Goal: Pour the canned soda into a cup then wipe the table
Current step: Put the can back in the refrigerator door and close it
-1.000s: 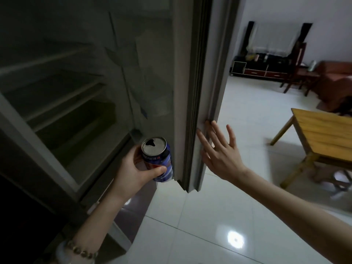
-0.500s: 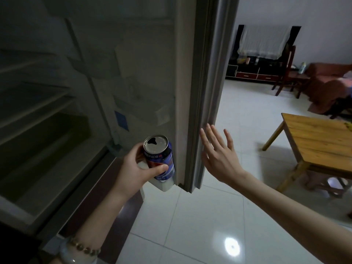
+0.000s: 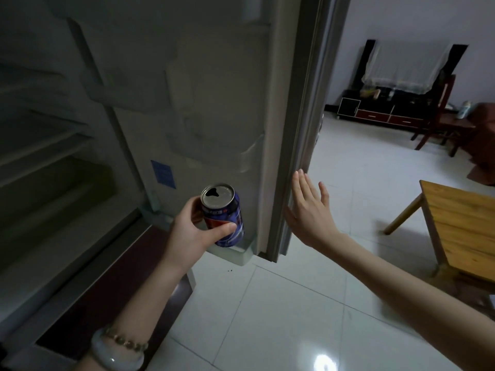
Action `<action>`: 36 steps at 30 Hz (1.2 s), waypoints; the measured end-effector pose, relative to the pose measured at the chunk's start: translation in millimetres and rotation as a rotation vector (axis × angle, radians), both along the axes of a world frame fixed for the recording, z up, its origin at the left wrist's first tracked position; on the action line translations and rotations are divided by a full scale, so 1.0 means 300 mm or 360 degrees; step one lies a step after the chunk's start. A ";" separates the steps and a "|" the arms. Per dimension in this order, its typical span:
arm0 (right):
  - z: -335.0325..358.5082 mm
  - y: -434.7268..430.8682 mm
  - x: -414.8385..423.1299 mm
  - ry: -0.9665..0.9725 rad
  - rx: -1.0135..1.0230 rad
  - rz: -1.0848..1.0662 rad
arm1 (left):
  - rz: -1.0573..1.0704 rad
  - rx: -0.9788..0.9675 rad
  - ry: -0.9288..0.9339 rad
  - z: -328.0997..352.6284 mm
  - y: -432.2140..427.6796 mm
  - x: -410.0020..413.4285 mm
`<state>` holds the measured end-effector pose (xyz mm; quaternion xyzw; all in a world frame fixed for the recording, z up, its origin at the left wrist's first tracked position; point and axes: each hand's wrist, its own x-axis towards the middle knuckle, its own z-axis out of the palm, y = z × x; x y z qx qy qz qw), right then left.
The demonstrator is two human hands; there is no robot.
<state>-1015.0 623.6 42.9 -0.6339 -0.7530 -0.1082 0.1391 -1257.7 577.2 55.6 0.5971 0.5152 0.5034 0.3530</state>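
**Opened soda can in the left hand beside the fridge door**

The left hand point(image 3: 192, 234) is gripping a blue soda can point(image 3: 223, 215) low in the middle of the frame. The thumb is curling across the front of the label and the fingers are wrapping round the far side. The can is being held nearly upright, its silver top facing the camera and its drinking hole already open. A beaded bracelet point(image 3: 126, 341) and a pale bangle point(image 3: 112, 357) are sitting on that wrist at the bottom left.

The right hand point(image 3: 308, 210) is holding nothing. Its fingers are stretching straight and slightly spread, with the palm turning toward the outer edge of the fridge door point(image 3: 214, 103), right of centre. The thumb and fingertips are lying just beside that edge; whether they are touching it cannot be told. The two hands are sitting apart, with the door's edge between them.

The door is standing open, its pale inner lining filling the upper middle of the frame. A blue sticker point(image 3: 162, 174) is showing just up and left of the can. Fridge shelves point(image 3: 53, 156) are receding into shadow at the left.

Glossy white floor tiles point(image 3: 267, 317) are spreading under both arms and reflecting a lamp at the bottom right. A wooden desk point(image 3: 460, 223) is standing at the right edge, well apart from the can. In the upper right, a low dark cabinet point(image 3: 375, 113) is carrying a cloth-draped screen point(image 3: 401, 68), with a dark wooden chair point(image 3: 442, 116) beside it.
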 end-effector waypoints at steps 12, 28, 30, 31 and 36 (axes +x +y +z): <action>0.000 0.318 0.088 0.0407 -0.0091 -0.0083 | -0.0042 -0.0020 0.0057 0.010 0.233 0.077; 0.005 0.752 0.182 0.0591 -0.0157 -0.0085 | -0.0147 0.0057 0.0046 0.066 0.661 0.114; 0.001 0.794 0.187 0.0644 -0.0178 -0.0067 | -0.0147 0.0056 0.0045 0.066 0.690 0.115; -0.002 0.814 0.188 0.0675 -0.0193 -0.0054 | -0.0147 0.0053 0.0045 0.068 0.703 0.118; -0.008 0.905 0.198 0.0754 -0.0240 0.0017 | -0.0121 0.0046 0.0043 0.080 0.767 0.138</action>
